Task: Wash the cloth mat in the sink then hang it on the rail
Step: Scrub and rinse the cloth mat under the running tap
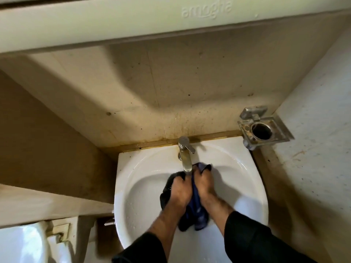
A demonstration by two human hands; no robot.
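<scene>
— Looking down from the head camera, what sits around the tap (185, 154)?

— Directly below its spout, both hands are bunched together over the basin of the white sink (245, 179). The left hand (179, 190) has its fingers curled round a dark fold of the cloth mat (195, 211), knuckles up, just below and left of the spout. The right hand (204, 184) grips the same mat just below and right of the spout, fingers wrapped over it.

— And the mat itself?

— Crumpled between the two hands, inside the bowl. A blue part hangs down between the wrists toward the near rim, a black part bulges out to the left of the left hand, and a small tuft pokes up beside the spout (touching it or only close, I cannot tell).

— Is water running from the tap?

— Cannot tell; the spout end is right against the fingers. Some droplets show on the bowl's left wall.

— Anything else near the tap?

— To its upper right, a metal holder (263, 130) with a round opening is fixed at the corner of the walls. Behind the tap runs a stained beige wall (171, 82), and above that a pale cabinet edge (133, 18) with raised lettering. Far to the tap's lower left, a white toilet cistern (20, 242) shows at the frame's corner. Black sleeves (247, 238) cover both forearms near the bottom edge.
</scene>
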